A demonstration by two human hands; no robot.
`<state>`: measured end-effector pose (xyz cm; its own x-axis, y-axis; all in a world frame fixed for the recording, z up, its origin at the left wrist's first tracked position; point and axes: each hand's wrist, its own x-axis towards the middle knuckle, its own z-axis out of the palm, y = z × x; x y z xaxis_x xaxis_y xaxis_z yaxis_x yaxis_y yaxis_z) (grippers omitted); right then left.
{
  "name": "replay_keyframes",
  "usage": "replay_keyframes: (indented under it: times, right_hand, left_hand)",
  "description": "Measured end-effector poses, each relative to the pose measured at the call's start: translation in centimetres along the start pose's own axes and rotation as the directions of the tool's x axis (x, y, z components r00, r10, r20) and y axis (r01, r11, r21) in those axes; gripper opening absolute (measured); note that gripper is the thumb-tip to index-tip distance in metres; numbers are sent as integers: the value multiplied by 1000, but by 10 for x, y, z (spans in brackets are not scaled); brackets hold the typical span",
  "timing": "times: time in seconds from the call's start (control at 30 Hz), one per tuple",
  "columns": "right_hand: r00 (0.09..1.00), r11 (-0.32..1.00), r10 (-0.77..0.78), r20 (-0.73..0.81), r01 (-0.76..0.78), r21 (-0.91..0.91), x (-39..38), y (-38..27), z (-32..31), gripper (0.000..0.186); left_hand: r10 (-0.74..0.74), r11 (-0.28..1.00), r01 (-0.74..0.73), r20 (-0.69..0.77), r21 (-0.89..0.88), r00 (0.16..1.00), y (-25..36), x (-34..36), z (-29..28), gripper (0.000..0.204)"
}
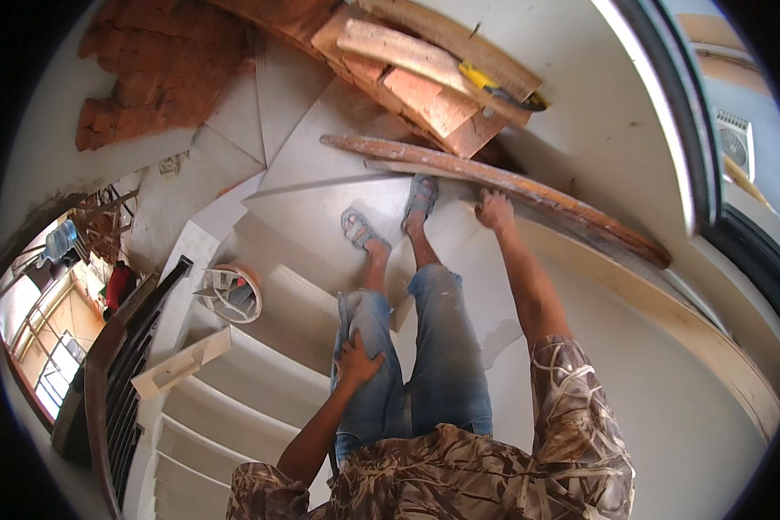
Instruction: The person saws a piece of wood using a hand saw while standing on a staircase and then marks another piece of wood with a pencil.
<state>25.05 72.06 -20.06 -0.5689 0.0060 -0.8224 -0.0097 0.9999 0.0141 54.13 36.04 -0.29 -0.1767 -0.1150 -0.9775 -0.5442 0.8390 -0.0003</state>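
My left hand (358, 358) lies on the left thigh of my blue jeans (374, 390), fingers spread, holding nothing. Out ahead, my right arm reaches down to the base of the wall, where my right hand (496, 211) rests at the upper end of a pale wooden strip (633, 282). Its fingers look apart, though their tips are small and partly hidden. Just beyond that hand, a long worn reddish-brown plank (494, 178) leans along the wall. My sandalled feet (390, 215) stand on a pale winding stair tread (312, 208).
A bucket (250, 295) with tools stands on the steps at left, near a short wooden piece (182, 362) and a dark railing (117, 373). Above lie loose boards (407, 52) and a yellow-handled saw (485, 82). Exposed brick (156, 74) shows upper left; a window frame (689, 113) is at right.
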Motion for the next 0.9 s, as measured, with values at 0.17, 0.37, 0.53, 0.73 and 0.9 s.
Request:
replay_keyframes:
  times: [0.17, 0.37, 0.53, 0.73, 0.9]
  right_hand:
    - [923, 992, 23, -383, -68, -104, 75, 23, 67, 53]
    - [684, 868, -152, -714, -253, -427, 165, 131, 129, 54]
    - [797, 901, -125, -591, -158, -404, 188, 111, 131, 52]
    - [846, 955, -124, -519, -40, -294, 152, 111, 125, 50]
    - [846, 963, -228, -482, 124, -238, 119, 84, 95, 46]
  left_hand:
    - [59, 998, -60, -126, -9, 990, -2, -2, -21, 100]
    - [119, 985, -146, -248, -93, 961, -1, 26, -68, 97]
    - [65, 987, -109, -332, -116, 941, 3, 21, -84, 93]
    - [82, 992, -104, -259, -72, 962, -3, 23, -80, 93]
    - [53, 995, -71, -238, -70, 970, -2, 11, -69, 93]
